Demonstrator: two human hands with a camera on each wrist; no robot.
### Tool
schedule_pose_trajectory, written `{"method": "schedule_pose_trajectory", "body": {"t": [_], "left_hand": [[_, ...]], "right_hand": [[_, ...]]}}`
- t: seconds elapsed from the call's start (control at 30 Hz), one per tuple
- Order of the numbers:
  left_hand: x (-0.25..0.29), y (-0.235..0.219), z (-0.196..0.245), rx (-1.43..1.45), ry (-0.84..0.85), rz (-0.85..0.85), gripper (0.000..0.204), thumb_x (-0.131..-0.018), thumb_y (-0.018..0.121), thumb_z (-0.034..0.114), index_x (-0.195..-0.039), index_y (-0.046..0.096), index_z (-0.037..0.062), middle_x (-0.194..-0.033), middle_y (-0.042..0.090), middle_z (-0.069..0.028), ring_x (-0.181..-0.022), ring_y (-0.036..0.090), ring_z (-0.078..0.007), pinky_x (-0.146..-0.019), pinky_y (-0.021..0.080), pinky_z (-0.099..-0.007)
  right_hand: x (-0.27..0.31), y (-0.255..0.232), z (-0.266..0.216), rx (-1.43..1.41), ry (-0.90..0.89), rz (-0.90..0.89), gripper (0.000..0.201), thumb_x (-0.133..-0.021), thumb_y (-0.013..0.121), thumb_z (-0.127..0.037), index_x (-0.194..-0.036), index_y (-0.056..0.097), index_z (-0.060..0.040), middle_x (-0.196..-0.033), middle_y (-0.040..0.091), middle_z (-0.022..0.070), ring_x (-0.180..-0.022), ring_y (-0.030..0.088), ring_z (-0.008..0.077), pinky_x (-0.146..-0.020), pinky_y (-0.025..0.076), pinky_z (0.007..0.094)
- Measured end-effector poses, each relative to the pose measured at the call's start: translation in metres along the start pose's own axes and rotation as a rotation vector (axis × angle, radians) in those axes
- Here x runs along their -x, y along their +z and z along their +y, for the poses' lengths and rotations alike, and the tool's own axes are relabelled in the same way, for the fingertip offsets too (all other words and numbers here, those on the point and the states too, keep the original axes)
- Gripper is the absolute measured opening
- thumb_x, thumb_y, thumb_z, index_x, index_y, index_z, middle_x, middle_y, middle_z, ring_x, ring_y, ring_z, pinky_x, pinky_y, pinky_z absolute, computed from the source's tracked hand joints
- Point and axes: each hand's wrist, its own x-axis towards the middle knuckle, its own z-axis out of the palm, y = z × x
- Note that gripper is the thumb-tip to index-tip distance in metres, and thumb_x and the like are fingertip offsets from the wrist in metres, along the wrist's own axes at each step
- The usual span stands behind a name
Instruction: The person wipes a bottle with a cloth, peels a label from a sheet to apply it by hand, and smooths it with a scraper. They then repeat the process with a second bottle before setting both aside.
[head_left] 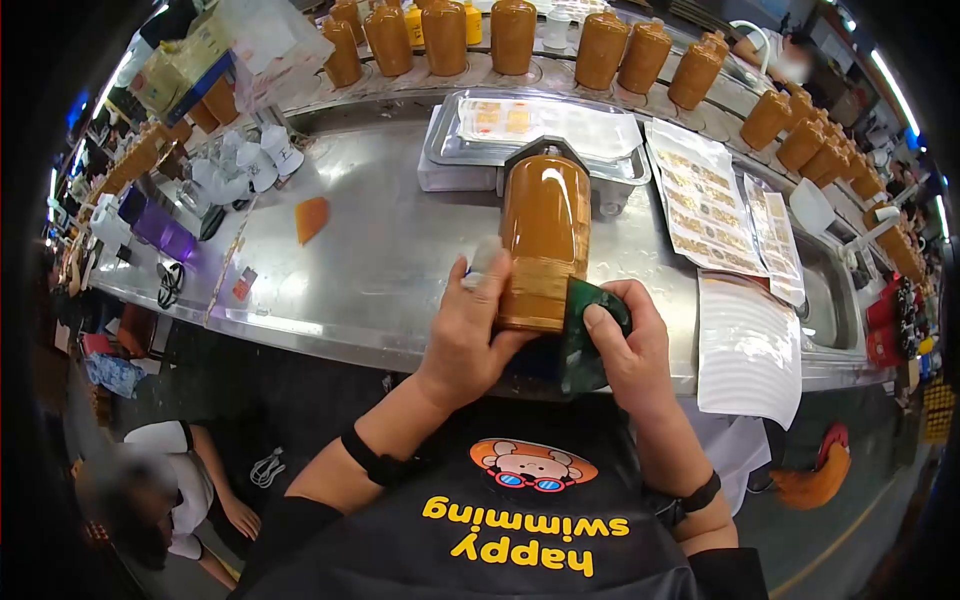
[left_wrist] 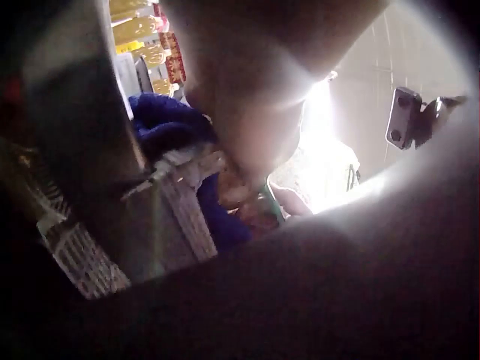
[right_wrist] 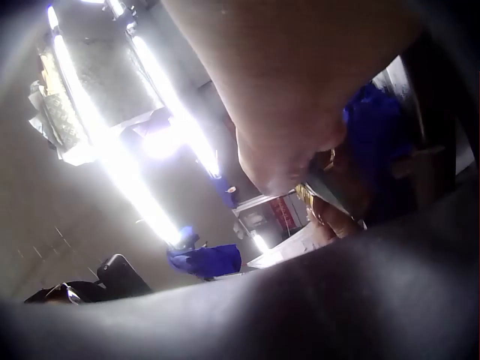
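Note:
A glossy brown bottle [head_left: 545, 215] lies with its base toward the person, a gold patterned band round its lower part. My left hand [head_left: 468, 325] grips its left side near the base, with pale covers on a finger or two. In my right hand [head_left: 632, 345] is a dark green flat scraper [head_left: 580, 345], pinched between thumb and fingers, its edge against the band's right side. The wrist views show mostly the hands' undersides; in the right wrist view part of the right hand [right_wrist: 285, 142] hides most of the contact.
Behind the bottle stands a metal tray [head_left: 450, 150] with a decal sheet. More decal sheets [head_left: 700, 195] lie right, beside a sink [head_left: 830, 300]. Brown bottles [head_left: 445, 40] line the back. An orange piece [head_left: 311, 218] and a purple bottle [head_left: 160, 228] are left. A person sits lower left.

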Motion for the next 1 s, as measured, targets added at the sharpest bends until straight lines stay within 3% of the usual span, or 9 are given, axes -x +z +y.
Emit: {"method": "schedule_pose_trajectory", "body": {"t": [0.17,0.27,0.37,0.47,0.57,0.7,0.83,0.97,1.0], "left_hand": [[-0.017,-0.011,0.020,-0.254,0.060,-0.055,0.083,-0.078,0.075,0.029,-0.143,0.034,-0.0019,-0.138,0.044,-0.0242,-0.129,0.042,-0.0414,-0.113,0.019,-0.0556],[-0.015,0.001,0.008,-0.200,0.116,-0.111,0.087,-0.077,0.075,0.030,-0.144,0.031,-0.0018,-0.139,0.043,-0.0248,-0.133,0.037,-0.0410,-0.114,0.015,-0.0567],[0.006,0.005,-0.011,0.022,-0.019,-0.065,0.090,-0.076,0.076,0.031,-0.145,0.030,-0.0019,-0.139,0.043,-0.0252,-0.135,0.035,-0.0412,-0.114,0.015,-0.0561],[0.000,-0.008,-0.004,-0.207,-0.014,-0.105,0.091,-0.074,0.077,0.032,-0.145,0.030,-0.0025,-0.139,0.044,-0.0256,-0.132,0.040,-0.0409,-0.114,0.019,-0.0540],[-0.023,-0.009,0.019,-0.322,0.108,-0.117,0.092,-0.075,0.076,0.035,-0.144,0.030,-0.0041,-0.136,0.046,-0.0256,-0.128,0.044,-0.0400,-0.114,0.020,-0.0544],[-0.005,0.003,-0.003,-0.098,0.042,-0.070,0.094,-0.077,0.073,0.042,-0.144,0.028,-0.0066,-0.135,0.047,-0.0248,-0.126,0.047,-0.0383,-0.114,0.014,-0.0554],[-0.002,-0.004,-0.004,-0.188,-0.020,-0.094,0.093,-0.078,0.072,0.042,-0.144,0.028,-0.0069,-0.137,0.044,-0.0260,-0.128,0.042,-0.0419,-0.114,0.014,-0.0549],[-0.022,-0.006,0.014,-0.336,0.147,-0.120,0.091,-0.080,0.072,0.042,-0.144,0.029,-0.0061,-0.140,0.042,-0.0261,-0.130,0.039,-0.0438,-0.113,0.014,-0.0572],[-0.017,-0.002,0.009,-0.262,0.113,-0.098,0.091,-0.079,0.072,0.042,-0.144,0.029,-0.0058,-0.140,0.042,-0.0261,-0.130,0.039,-0.0441,-0.113,0.015,-0.0573]], "right_hand": [[-0.002,-0.001,0.004,-0.043,0.017,-0.012,0.016,-0.090,0.060,-0.013,-0.098,0.055,0.0004,-0.076,0.057,0.0029,-0.068,0.051,0.0078,-0.062,0.045,0.0248],[-0.002,-0.002,0.006,-0.080,0.038,-0.011,0.016,-0.090,0.060,-0.013,-0.098,0.055,0.0001,-0.075,0.057,0.0023,-0.068,0.050,0.0074,-0.062,0.044,0.0246],[0.001,-0.002,0.004,-0.070,0.039,-0.011,0.017,-0.090,0.061,-0.013,-0.098,0.055,0.0001,-0.075,0.056,0.0015,-0.068,0.049,0.0072,-0.061,0.044,0.0243],[-0.002,-0.003,0.003,-0.053,0.030,-0.025,0.016,-0.089,0.061,-0.013,-0.097,0.055,0.0001,-0.075,0.056,0.0011,-0.068,0.049,0.0069,-0.061,0.043,0.0239],[-0.002,-0.003,0.007,-0.063,0.027,-0.021,0.016,-0.090,0.061,-0.013,-0.097,0.055,0.0001,-0.075,0.056,0.0009,-0.069,0.049,0.0068,-0.062,0.043,0.0238],[-0.001,-0.004,0.007,-0.089,0.037,-0.013,0.015,-0.089,0.060,-0.012,-0.097,0.055,0.0000,-0.075,0.055,0.0009,-0.068,0.049,0.0068,-0.062,0.043,0.0238],[-0.001,-0.006,0.008,-0.080,0.045,-0.033,0.015,-0.089,0.060,-0.012,-0.097,0.055,-0.0001,-0.075,0.055,0.0009,-0.068,0.049,0.0067,-0.062,0.043,0.0238],[-0.001,-0.004,0.007,-0.069,0.030,-0.018,0.015,-0.089,0.060,-0.013,-0.096,0.055,0.0000,-0.075,0.056,0.0012,-0.068,0.049,0.0068,-0.062,0.043,0.0238],[0.000,-0.005,0.005,-0.071,0.043,-0.023,0.015,-0.089,0.060,-0.013,-0.096,0.055,0.0001,-0.075,0.056,0.0013,-0.068,0.049,0.0069,-0.062,0.043,0.0239]]}}
